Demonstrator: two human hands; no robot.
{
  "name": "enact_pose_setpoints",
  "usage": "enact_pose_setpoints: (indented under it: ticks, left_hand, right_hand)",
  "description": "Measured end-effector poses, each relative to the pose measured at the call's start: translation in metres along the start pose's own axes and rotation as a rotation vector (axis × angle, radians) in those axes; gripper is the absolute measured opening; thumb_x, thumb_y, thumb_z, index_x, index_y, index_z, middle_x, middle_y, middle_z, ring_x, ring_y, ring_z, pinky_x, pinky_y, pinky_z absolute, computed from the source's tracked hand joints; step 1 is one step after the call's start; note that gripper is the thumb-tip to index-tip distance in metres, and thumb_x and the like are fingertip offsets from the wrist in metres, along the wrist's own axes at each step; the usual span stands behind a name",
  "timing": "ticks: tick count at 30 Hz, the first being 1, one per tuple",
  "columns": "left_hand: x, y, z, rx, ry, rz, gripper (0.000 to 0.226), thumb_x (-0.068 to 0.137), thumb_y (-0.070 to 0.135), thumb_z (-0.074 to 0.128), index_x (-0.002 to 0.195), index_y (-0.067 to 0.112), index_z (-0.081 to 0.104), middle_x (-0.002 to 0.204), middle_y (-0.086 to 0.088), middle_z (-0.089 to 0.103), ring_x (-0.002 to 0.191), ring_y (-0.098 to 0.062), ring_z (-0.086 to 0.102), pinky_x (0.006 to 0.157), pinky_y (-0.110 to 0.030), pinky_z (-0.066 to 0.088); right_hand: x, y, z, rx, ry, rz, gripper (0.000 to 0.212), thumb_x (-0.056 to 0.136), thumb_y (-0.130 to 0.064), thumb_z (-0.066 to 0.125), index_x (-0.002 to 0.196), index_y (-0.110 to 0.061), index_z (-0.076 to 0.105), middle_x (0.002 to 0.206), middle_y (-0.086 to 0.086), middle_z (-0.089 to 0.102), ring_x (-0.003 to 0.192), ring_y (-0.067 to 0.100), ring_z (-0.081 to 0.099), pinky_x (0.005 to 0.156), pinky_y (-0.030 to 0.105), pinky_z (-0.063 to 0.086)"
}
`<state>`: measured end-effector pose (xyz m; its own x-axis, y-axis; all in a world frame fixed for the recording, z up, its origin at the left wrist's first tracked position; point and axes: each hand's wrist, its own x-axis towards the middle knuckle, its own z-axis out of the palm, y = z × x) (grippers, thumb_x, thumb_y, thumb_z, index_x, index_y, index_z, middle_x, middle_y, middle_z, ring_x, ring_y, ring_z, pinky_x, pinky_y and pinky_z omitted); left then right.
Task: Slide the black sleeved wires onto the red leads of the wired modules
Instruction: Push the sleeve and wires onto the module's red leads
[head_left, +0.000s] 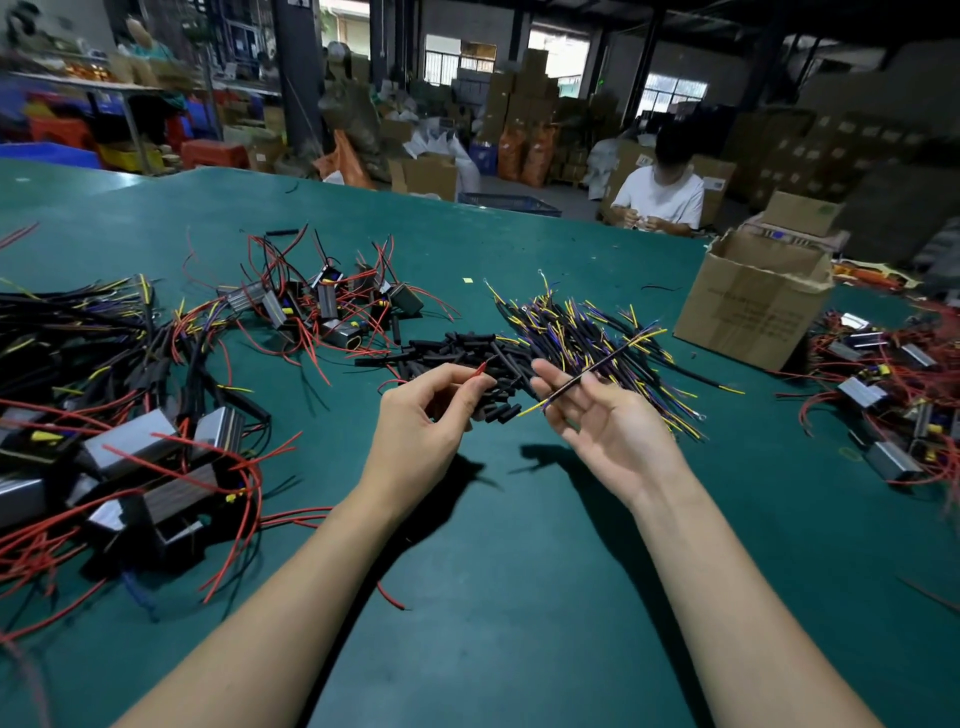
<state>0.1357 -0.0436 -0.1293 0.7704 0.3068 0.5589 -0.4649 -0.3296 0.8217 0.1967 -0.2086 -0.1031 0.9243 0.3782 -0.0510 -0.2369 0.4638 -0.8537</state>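
Green matting, smooth and faintly glossy, covered the worktop (519, 545) under both bare forearms. The left hand (423, 415) had its fingers curled, pinching the thin red lead (480, 370) between thumb and forefinger, its tip poking up just past the fingertips. The right hand (605, 421) lay palm up with fingers mostly spread, yet the thumb and a finger nipped a slim black sleeved wire (597, 366) that slanted up to the right, yellow and purple strands showing at both ends. The two hands were near but apart, and the lead and the sleeve did not touch.

Behind the hands lay a heap of short, matte black tubing pieces (457, 348), and just right of it a fan of more sleeved wires (587, 322) with yellow and purple tips. Boxy modules with ribbed metal faces (322, 306) sat in a tangle of red leads further back; larger clusters lay at the left (130, 441) and at the right edge (893, 389).

An open brown cardboard box (753, 306), flaps up, stood at the right; its contents could not be seen. Beyond the worktop a person in a white shirt (660, 192) sat among stacked cartons (524, 93) in a dim warehouse room.
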Motion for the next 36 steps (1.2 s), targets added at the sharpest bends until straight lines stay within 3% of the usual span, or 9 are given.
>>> enact_pose_setpoints:
  ticks: [5,13,23,29,32,36]
  left_hand:
    - [-0.001,0.000,0.000,-0.004,-0.014,-0.009,0.013,0.092,0.017,0.060,0.083,0.015,0.069,0.064,-0.008,0.064,0.061,-0.030,0.057,0.062,-0.045,0.048]
    - [-0.001,0.000,0.001,0.021,-0.038,-0.007,0.013,0.093,0.016,0.059,0.083,0.015,0.068,0.060,-0.003,0.063,0.059,-0.025,0.057,0.060,-0.040,0.047]
    - [0.000,0.001,0.000,0.037,-0.052,-0.024,0.014,0.093,0.016,0.059,0.081,0.017,0.068,0.058,-0.004,0.060,0.054,-0.022,0.051,0.056,-0.036,0.043]
    - [0.001,0.001,-0.002,0.047,-0.076,-0.030,0.018,0.095,0.022,0.055,0.082,0.020,0.068,0.056,0.008,0.054,0.053,-0.004,0.045,0.053,-0.020,0.037]
    - [0.000,0.002,-0.001,-0.007,-0.104,-0.036,0.005,0.084,0.021,0.069,0.082,0.017,0.068,0.057,0.018,0.058,0.054,0.003,0.045,0.057,-0.010,0.037]
    - [0.000,0.002,0.001,0.029,-0.088,-0.002,0.011,0.083,0.014,0.072,0.077,0.022,0.068,0.051,0.024,0.056,0.047,0.006,0.040,0.051,-0.004,0.031]
  right_hand:
    - [0.000,0.003,0.002,-0.072,-0.011,-0.020,0.024,0.103,-0.010,0.031,0.082,-0.019,0.039,0.098,0.012,0.073,0.087,0.019,0.072,0.064,0.023,0.052]
    - [-0.004,0.008,0.007,-0.144,-0.063,-0.034,0.024,0.104,-0.007,0.029,0.082,-0.018,0.035,0.102,0.016,0.070,0.087,0.023,0.070,0.072,0.026,0.051]
    - [0.000,0.014,0.006,-0.065,-0.055,-0.078,0.021,0.101,0.000,0.034,0.089,-0.015,0.044,0.078,0.006,0.070,0.077,0.022,0.072,0.069,0.026,0.054]
    - [0.002,0.014,0.007,0.069,-0.034,-0.176,0.016,0.096,0.006,0.042,0.089,-0.004,0.052,0.075,0.013,0.070,0.077,0.028,0.072,0.069,0.025,0.057]
    - [0.002,0.013,0.007,0.070,-0.049,-0.159,0.015,0.096,0.003,0.043,0.088,-0.006,0.052,0.077,0.012,0.071,0.079,0.026,0.072,0.070,0.024,0.057]
    - [0.001,0.015,0.006,0.007,-0.036,-0.097,0.007,0.095,-0.006,0.050,0.091,-0.011,0.053,0.082,0.007,0.073,0.078,0.019,0.071,0.065,0.022,0.055]
